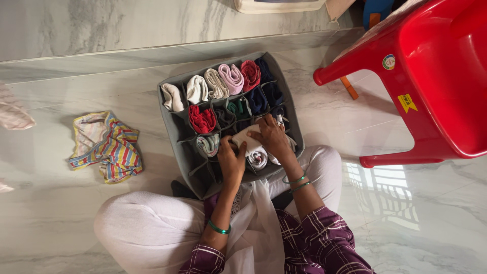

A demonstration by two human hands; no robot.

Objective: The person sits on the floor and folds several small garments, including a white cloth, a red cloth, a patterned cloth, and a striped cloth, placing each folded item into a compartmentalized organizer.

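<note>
A grey fabric organiser [175, 129] with many small compartments lies on the marble floor in front of my crossed legs. Rolled clothes fill its cells: white, cream, pink, red and navy rolls in the far row, a red roll [202, 120] and a green one in the middle row. Both my hands press a white folded cloth [245, 138] into a near cell. My left hand [231, 161] grips its near end. My right hand [272, 137], wearing a ring, holds its far end. A white striped roll [257, 158] sits just below them.
A striped multicoloured garment [106, 145] lies on the floor to the left. A pale pink cloth [14, 114] shows at the left edge. A red plastic chair [431, 81] stands at the right. A marble step runs along the top.
</note>
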